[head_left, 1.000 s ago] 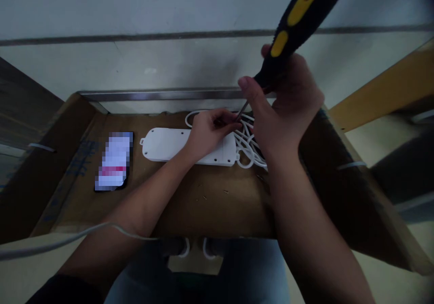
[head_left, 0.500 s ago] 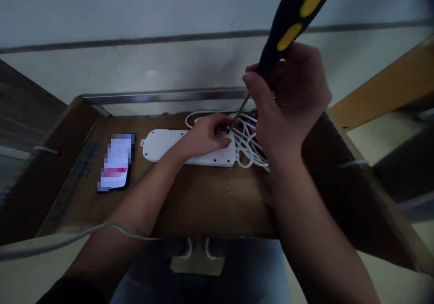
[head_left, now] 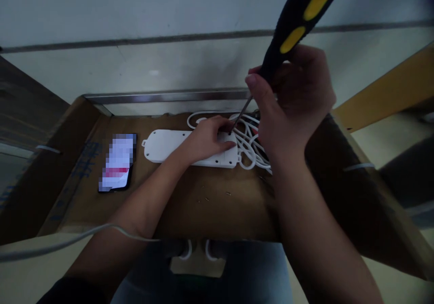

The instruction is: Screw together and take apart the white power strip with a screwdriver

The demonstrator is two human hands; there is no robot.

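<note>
A white power strip (head_left: 166, 144) lies with its screw-holed back facing up on the cardboard. My left hand (head_left: 208, 139) presses on its right half, thumb and fingers curled over the casing. My right hand (head_left: 291, 93) is closed around the lower handle of a black and yellow screwdriver (head_left: 291, 28). The tool leans up and to the right, its tip at a hole near the strip's upper right corner, just beside my left fingertips. A coiled white cable (head_left: 249, 152) is bunched at the strip's right end. Several small screws (head_left: 228, 193) lie loose below the strip.
A phone (head_left: 117, 163) with a lit screen lies left of the strip. Raised cardboard sides (head_left: 369, 195) bound the work surface left and right. A pale cord (head_left: 68, 240) crosses over my left forearm. A wall with a metal strip (head_left: 169, 97) stands behind.
The whole view has shifted slightly, so everything sits a little further right. Both hands keep the same grip, and the screwdriver tip stays at the same hole.
</note>
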